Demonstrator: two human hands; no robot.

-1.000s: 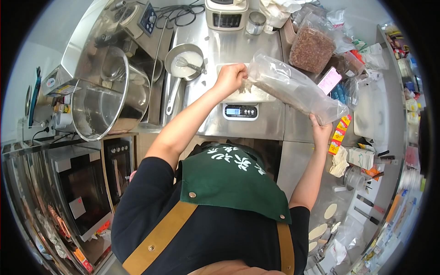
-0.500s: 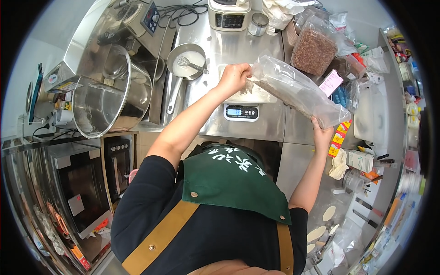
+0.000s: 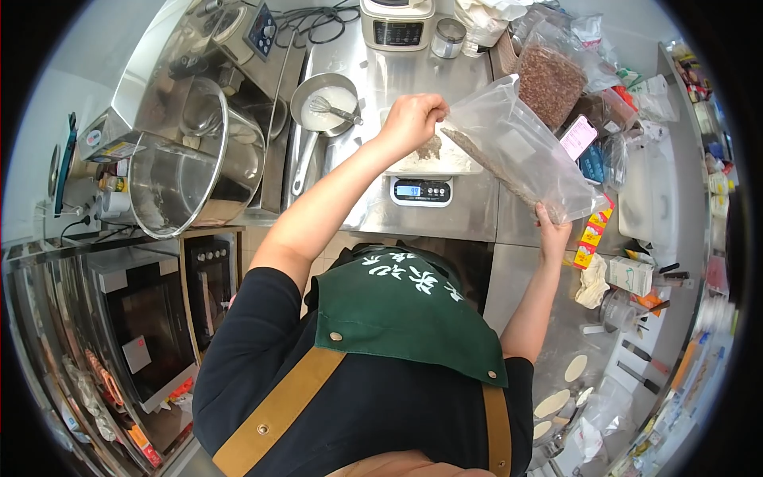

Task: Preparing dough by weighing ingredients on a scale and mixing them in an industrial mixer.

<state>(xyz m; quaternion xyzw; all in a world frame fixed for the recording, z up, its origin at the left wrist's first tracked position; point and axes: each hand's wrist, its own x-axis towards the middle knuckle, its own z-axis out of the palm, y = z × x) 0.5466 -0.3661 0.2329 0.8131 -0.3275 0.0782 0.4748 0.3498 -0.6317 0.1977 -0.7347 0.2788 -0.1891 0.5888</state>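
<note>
A clear plastic bag [image 3: 520,143] stretches between my hands over the steel counter, a strip of grey-brown powder lying along its lower fold. My left hand [image 3: 413,123] is closed on the bag's mouth, fingers pinched at its edge. My right hand [image 3: 551,228] grips the lower right corner. Below my left hand, a pale shallow container [image 3: 475,168] holds white powder with a small grey-brown heap on it, partly hidden by the hand. It rests on a digital kitchen scale [image 3: 421,191] with a lit blue display.
A saucepan [image 3: 304,159] with white liquid and a whisk [image 3: 338,114] stands left of the container. Further left is a large steel mixing bowl [image 3: 214,191]. A cooker [image 3: 397,28] and metal cup [image 3: 449,38] stand behind. Bagged reddish-brown granules [image 3: 550,83] and a phone [image 3: 579,137] lie right.
The bag's upper side has risen and spread into a taller peak. My left hand has shifted slightly up and right, still pinching the bag. My right hand keeps its hold.
</note>
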